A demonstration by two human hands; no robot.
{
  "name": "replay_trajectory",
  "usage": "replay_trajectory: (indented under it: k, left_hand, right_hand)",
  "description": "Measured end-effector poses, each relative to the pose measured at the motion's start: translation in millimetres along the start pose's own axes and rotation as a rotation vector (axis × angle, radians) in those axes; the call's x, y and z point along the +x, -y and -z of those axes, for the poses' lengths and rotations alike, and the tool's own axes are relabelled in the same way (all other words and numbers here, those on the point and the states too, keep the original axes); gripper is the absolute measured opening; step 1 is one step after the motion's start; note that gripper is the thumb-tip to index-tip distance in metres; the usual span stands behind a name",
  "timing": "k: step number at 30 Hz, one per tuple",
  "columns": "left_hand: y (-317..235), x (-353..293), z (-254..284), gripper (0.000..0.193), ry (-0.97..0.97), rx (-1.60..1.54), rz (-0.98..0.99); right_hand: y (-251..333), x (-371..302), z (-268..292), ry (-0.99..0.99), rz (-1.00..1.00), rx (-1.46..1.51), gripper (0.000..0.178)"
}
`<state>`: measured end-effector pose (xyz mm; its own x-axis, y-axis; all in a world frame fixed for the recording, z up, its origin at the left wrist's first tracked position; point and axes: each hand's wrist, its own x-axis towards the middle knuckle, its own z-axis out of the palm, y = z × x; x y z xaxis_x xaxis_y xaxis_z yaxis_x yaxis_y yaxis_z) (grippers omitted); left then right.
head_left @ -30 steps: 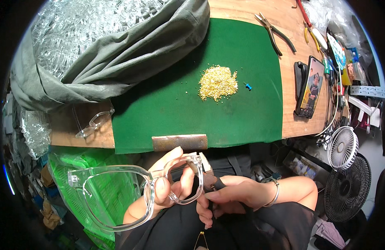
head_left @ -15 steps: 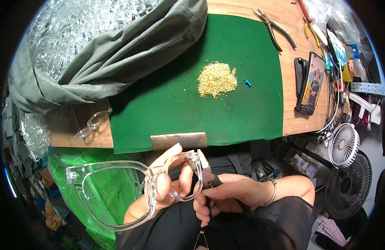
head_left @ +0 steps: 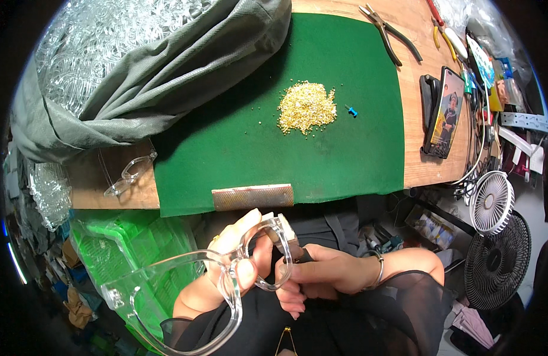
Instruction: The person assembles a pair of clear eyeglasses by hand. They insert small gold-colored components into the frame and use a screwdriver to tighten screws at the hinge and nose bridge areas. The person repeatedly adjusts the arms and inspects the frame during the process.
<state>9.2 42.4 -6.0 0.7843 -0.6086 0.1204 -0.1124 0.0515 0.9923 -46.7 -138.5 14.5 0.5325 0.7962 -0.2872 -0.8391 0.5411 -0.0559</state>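
My left hand (head_left: 231,236) grips a clear plastic eyeglass frame (head_left: 194,256) near its bridge, thumb in front and fingers behind. The frame is tilted, and its other lens rim reaches down toward the lower left. My right hand (head_left: 330,270) closes around a tool (head_left: 305,254) with a dark handle and a flat metal part, which lies beside the frame's near-right rim. Fingers and rim partly cover the tool, so its exact kind is hidden. Both hands are held close together above my lap, in front of the table edge.
A green mat (head_left: 220,157) carries a pile of tiny gold-coloured parts (head_left: 306,108), a blue push pin (head_left: 351,111) and a brown textured block (head_left: 253,197). Pliers (head_left: 390,37), a phone (head_left: 446,113), clear frames (head_left: 128,32) under grey cloth (head_left: 185,89), a green crate (head_left: 128,249) and fans (head_left: 492,203) surround it.
The eyeglass frame has swung, its far-left rim dropping lower. My left hand has turned with it, staying close to the right hand and tool. The view has shifted slightly.
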Motion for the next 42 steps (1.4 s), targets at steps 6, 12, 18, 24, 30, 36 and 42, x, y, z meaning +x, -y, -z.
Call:
replay_trajectory:
  k: [6, 12, 18, 24, 30, 36, 42]
  left_hand:
    - [2, 5, -1, 0.064, -0.005, 0.279, -0.148]
    - [11, 23, -5, 0.097, -0.250, 0.439, -0.314]
    - [-29, 38, -2, 0.107, -0.553, -0.576, 0.034]
    - [-43, 36, 8, 0.107, -0.514, -0.757, 0.117]
    - [-47, 33, 9, 0.105, -0.518, -0.809, 0.106]
    - [-39, 27, 17, 0.099, -0.365, -0.906, 0.023]
    - [-36, 25, 17, 0.097, -0.347, -0.884, -0.006]
  right_hand:
    - [-1, 3, 8, 0.037, 0.031, 0.030, 0.034]
    - [40, -11, -7, -0.200, -0.205, -0.276, 0.028]
    - [68, -35, -4, -0.673, 0.325, -1.382, 0.017]
    - [58, -14, 42, -0.754, 0.610, -1.739, 0.015]
    - [60, -13, 34, -0.727, 0.623, -1.728, 0.015]
    - [60, -15, 39, -0.689, 0.647, -1.734, 0.017]
    - [66, -18, 35, -0.713, 0.641, -1.636, 0.013]
